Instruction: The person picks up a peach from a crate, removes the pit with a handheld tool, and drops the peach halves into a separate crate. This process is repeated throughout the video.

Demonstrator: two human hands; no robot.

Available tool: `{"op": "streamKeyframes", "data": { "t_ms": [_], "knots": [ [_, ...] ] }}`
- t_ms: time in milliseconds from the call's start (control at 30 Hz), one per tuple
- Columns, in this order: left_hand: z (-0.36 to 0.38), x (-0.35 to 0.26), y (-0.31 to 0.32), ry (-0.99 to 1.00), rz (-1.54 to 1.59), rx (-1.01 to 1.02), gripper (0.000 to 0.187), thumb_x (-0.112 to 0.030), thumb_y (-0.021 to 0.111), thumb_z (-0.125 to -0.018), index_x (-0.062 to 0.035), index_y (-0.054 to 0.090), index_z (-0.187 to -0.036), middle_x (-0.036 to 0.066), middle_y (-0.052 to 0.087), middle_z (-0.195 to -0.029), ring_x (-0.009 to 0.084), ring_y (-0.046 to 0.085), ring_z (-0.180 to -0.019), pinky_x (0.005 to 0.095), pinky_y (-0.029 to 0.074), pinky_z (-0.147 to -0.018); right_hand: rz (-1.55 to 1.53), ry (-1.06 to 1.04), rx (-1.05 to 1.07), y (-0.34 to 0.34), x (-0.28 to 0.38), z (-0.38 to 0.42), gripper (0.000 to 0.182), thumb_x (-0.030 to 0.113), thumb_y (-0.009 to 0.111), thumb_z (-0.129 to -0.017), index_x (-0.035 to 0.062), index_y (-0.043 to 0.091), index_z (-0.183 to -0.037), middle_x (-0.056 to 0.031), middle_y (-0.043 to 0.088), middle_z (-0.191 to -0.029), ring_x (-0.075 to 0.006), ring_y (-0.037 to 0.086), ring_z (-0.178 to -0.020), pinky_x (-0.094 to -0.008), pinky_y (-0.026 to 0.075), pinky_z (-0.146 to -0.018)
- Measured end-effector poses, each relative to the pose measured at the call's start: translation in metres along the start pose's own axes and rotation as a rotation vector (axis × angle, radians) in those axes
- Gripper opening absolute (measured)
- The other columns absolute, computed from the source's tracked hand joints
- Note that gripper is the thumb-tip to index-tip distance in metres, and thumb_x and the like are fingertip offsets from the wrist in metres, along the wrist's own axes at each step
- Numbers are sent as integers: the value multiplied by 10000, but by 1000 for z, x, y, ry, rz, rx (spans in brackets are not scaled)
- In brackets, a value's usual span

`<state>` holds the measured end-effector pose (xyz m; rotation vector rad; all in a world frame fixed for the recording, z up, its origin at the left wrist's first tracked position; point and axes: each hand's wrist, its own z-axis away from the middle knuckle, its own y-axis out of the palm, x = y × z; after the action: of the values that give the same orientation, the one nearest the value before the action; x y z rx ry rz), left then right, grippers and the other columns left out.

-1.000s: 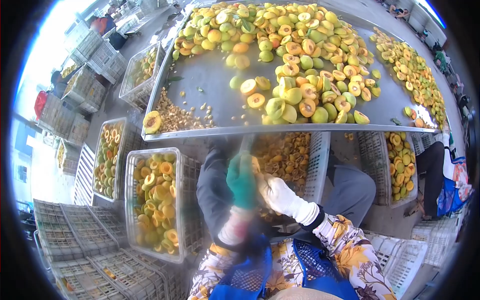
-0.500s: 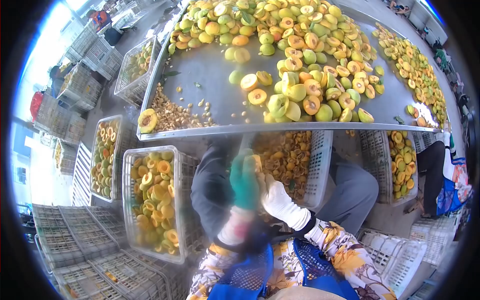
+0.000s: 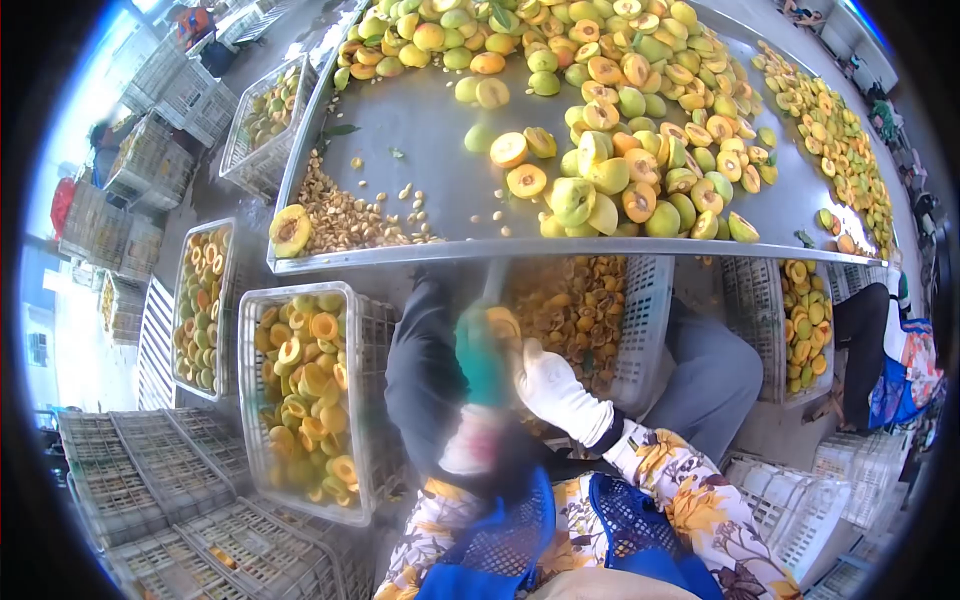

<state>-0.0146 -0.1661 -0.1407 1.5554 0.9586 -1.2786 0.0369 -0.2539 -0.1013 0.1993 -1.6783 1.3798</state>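
Observation:
My left hand [image 3: 482,355], in a green glove and blurred by motion, is closed around a cut yellow apricot half [image 3: 503,323] below the table's front edge. Close against the fruit is my right hand [image 3: 552,388] in a white glove, its fingers pinched together. Whatever they grip is hidden. Under both hands, between my knees, stands a crate [image 3: 642,330] of brownish-orange fruit pieces [image 3: 585,315].
A metal table [image 3: 420,145] ahead bears heaped halved apricots [image 3: 610,175] and scattered pits [image 3: 340,215]. Crates of fruit [image 3: 305,400] stand at my left, near stacked grey crates [image 3: 130,460]. Another person's leg [image 3: 862,330] is at the right.
My hands have shifted slightly, and the right one has turned a little away from the left. The view has moved slightly; the fruit on the table looks unchanged.

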Motion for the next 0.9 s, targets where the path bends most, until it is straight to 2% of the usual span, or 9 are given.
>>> {"op": "streamKeyframes", "data": {
  "t_ms": [267,367,467,500,600,633,767,867,900],
  "knots": [
    [-3,-24,-4,-23,33,39,315,-231,495,-965,4,574,-1161,81,585,-1113,164,540,-1008,299,434,-908,-142,61,-33,7,11,-7,335,298,466,-966,-17,506,-859,-276,579,-643,-458,584,-629,-514,449,-536],
    [-5,-24,1,55,-10,22,314,-227,496,-964,7,567,-1161,74,579,-1109,158,532,-1004,300,431,-907,-151,13,-54,3,12,-16,439,375,423,-986,-26,526,-839,-276,576,-636,-460,587,-628,-501,454,-548],
    [-11,-38,1,-292,219,-58,289,-194,510,-957,9,569,-1153,64,581,-1097,153,535,-991,291,437,-895,-295,296,400,-33,36,-36,568,473,358,-993,-43,535,-834,-223,588,-621,-374,608,-566,-451,458,-516],
    [-15,-30,-1,-263,170,-48,275,-187,523,-951,7,580,-1138,55,591,-1063,138,539,-949,277,443,-858,-416,452,595,-42,39,-43,646,577,328,-967,-25,535,-853,-109,559,-571,-248,583,-488,-380,438,-443],
    [-19,-12,-13,-269,69,8,231,-177,555,-930,-2,612,-1070,34,610,-935,107,544,-807,253,452,-729,-646,660,632,-41,37,-37,593,571,352,-961,15,537,-869,-28,505,-531,-172,523,-437,-318,397,-387],
    [-21,-16,-13,-325,73,45,217,-183,561,-920,-9,624,-1034,33,610,-874,104,540,-749,258,449,-673,-706,664,627,-39,33,-33,508,547,369,-959,72,512,-850,22,431,-515,-122,414,-386,-282,337,-350],
    [-26,-17,-15,-459,91,258,158,-170,613,-910,-32,669,-964,-21,609,-785,32,476,-632,193,392,-574,-990,697,755,-55,19,-21,468,570,417,-946,127,459,-800,76,307,-556,-22,232,-420,-209,197,-332],
    [-14,-21,-9,-438,-8,277,224,-226,604,-902,-19,648,-976,28,615,-786,115,545,-677,267,453,-602,-1195,798,677,-46,17,-5,490,578,412,-943,115,469,-792,63,359,-551,-43,307,-397,-200,253,-325],
    [-9,-13,-9,-372,4,229,228,-229,609,-899,-17,648,-975,34,619,-794,119,549,-679,269,459,-607,-911,746,471,-38,30,2,520,589,416,-935,88,503,-826,30,429,-560,-75,406,-399,-210,325,-325]
  ]
}}
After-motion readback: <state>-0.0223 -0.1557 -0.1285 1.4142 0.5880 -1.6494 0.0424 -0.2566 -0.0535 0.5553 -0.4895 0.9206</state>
